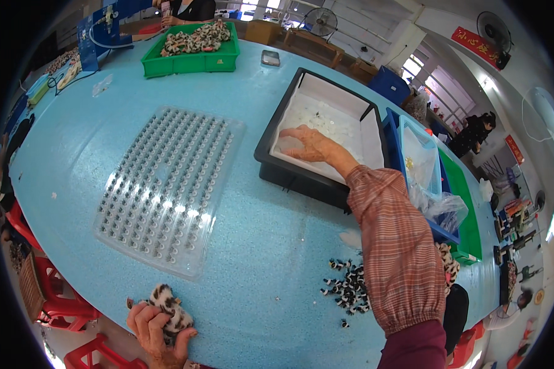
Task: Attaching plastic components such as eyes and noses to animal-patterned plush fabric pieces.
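At the table's near left edge, my left hand (pixel 154 337) is closed round a small cream plush piece (pixel 164 296) with dark spots. Its upper end pokes out beyond my fingers; the rest is partly covered. Over to the right, my right hand (pixel 314 147) reaches into a deep black tray (pixel 271 165) with a white lining. Those fingers stretch toward the tray's left wall, apart, and I make out nothing held in them. Small pale bits lie scattered on the lining. Beside my right sleeve is a heap of small black-and-white parts (pixel 349 288).
A clear plastic tray (pixel 229 140) holds rows of small black-and-white pieces. At the back, a green bin (pixel 191 66) carries spotted plush pieces. Blue bins (pixel 391 132), a plastic bag (pixel 448 210) and a green tray (pixel 469 230) line the right. Red stools (pixel 58 294) stand left; a co-worker sits opposite.
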A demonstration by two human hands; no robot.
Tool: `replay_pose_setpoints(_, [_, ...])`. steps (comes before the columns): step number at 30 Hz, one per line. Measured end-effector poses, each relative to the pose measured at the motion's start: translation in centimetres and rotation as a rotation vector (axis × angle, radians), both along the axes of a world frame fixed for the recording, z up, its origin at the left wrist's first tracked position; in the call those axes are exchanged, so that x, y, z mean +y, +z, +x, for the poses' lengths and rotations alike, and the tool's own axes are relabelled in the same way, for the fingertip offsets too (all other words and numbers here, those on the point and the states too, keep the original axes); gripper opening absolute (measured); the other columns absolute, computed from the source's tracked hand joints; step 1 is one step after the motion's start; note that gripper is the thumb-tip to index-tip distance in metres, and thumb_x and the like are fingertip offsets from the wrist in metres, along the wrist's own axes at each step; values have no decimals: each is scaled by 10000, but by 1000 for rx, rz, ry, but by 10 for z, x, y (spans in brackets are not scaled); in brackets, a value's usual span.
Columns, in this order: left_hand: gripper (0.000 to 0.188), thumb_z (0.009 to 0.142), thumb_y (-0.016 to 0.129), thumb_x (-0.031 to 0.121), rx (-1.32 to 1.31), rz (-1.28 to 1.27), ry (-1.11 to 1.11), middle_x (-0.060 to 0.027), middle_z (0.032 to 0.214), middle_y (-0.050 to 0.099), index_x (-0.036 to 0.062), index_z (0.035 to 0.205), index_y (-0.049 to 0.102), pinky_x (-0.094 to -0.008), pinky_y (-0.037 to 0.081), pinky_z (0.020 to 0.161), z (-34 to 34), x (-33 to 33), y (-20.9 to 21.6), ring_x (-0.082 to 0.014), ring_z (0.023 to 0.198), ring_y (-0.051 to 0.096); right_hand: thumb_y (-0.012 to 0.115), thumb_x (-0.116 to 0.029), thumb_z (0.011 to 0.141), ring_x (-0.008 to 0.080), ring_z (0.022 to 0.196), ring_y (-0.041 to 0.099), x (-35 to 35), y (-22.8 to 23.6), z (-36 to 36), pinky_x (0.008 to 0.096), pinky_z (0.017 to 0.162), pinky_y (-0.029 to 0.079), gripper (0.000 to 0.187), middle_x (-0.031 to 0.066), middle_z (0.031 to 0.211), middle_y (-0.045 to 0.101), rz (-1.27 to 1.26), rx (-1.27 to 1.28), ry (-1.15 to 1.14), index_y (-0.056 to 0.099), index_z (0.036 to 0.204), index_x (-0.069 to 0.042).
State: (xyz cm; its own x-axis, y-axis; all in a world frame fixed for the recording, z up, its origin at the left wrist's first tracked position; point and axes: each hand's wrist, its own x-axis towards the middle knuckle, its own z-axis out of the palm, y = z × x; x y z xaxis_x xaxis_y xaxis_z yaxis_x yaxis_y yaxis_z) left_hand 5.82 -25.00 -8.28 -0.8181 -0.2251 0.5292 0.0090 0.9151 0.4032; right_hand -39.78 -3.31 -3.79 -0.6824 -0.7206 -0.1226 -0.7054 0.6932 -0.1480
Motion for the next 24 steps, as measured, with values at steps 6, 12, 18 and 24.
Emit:
replay_pose_setpoints(6, [454,614,782,232,-93,37,36,-126,1000,493,40,921,508,-514,298,988,7,2,4,-375,1070,430,536,-236,880,354,1156,499,-3,1,19,439,1000,365,462,179,1239,521,-76,-213,210,428,1329,-221])
replay_pose_setpoints(12, [445,592,809,205,-144,53,2,-127,1006,515,53,917,546,-491,333,940,-5,3,-1,-371,1056,443,519,-252,927,279,1136,536,13,-17,14,374,1022,355,374,122,1259,564,-138,-302,82,553,1272,-111])
replay_pose_setpoints(18, [408,650,770,152,-70,24,-31,-143,1067,511,19,956,536,-510,308,996,-2,-2,-1,-373,1085,452,587,-198,869,316,821,640,19,12,6,388,757,497,174,167,860,656,-139,166,132,655,952,-61])
replay_pose_setpoints(24, [381,674,754,113,-76,5,-62,-142,1081,519,13,973,540,-506,300,1020,5,0,-1,-360,1090,459,641,-261,849,180,655,565,65,61,35,298,577,445,219,63,799,624,-394,21,-162,648,988,-92])
